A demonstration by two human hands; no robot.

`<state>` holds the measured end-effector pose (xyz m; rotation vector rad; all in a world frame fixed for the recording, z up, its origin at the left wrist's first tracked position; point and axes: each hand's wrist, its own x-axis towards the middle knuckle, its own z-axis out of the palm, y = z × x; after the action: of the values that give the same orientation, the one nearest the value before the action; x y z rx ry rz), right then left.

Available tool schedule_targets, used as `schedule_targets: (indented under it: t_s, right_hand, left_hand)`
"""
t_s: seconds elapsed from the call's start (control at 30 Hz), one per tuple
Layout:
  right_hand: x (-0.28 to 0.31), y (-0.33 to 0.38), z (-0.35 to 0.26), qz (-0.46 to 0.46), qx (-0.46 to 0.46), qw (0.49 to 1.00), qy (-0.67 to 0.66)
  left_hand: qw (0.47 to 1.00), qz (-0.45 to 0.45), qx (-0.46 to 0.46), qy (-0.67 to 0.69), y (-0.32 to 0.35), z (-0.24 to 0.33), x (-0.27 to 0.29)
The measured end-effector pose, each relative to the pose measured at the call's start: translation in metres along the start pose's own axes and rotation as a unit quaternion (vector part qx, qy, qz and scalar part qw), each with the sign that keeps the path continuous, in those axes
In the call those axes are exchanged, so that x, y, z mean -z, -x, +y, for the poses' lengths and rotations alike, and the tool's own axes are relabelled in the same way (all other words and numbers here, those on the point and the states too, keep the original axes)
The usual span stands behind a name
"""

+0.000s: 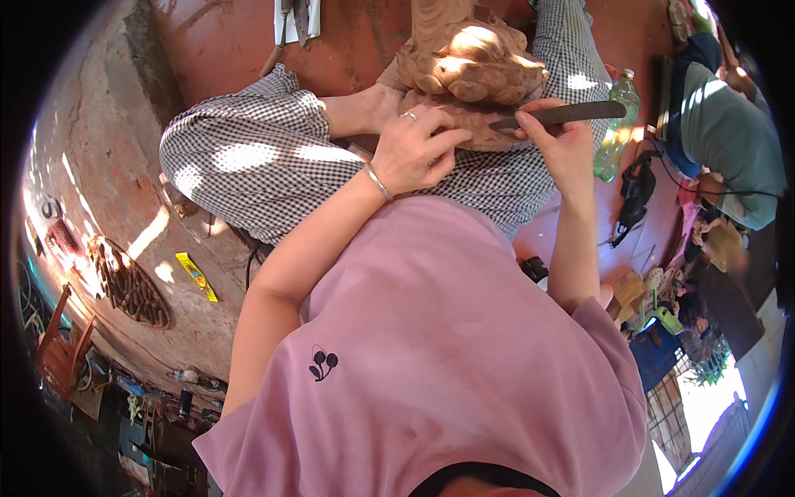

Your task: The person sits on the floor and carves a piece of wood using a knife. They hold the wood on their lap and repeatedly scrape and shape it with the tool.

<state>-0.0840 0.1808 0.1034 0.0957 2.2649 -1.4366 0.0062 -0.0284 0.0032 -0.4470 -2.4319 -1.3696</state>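
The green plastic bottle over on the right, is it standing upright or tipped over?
Upright, as far as shows: the green plastic bottle stands on the reddish floor with its cap on top, beside the right hand.
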Motion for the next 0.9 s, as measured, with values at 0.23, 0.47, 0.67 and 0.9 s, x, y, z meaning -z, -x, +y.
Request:
schedule_targets:
  t_s: [0.23,0.47,0.67,0.9]
  right_hand:
    - [-0.012,0.003,-0.005,-0.013,-0.010,0.983,0.183]
    - [-0.029,0.011,-0.015,0.028,-0.036,0.963,0.267]
    - [-0.039,0.017,-0.017,-0.003,-0.013,0.951,0.309]
    - [-0.031,0.008,-0.004,-0.001,0.016,0.967,0.255]
  left_hand:
    - [0.996,0.030,0.085,0.023,0.008,-0.009,0.000]
    - [0.985,-0.008,0.169,0.026,0.015,-0.017,-0.011]
    - [0.981,-0.014,0.189,0.037,0.011,-0.020,-0.007]
    - [0.979,-0.019,0.198,0.049,0.009,-0.021,-0.004]
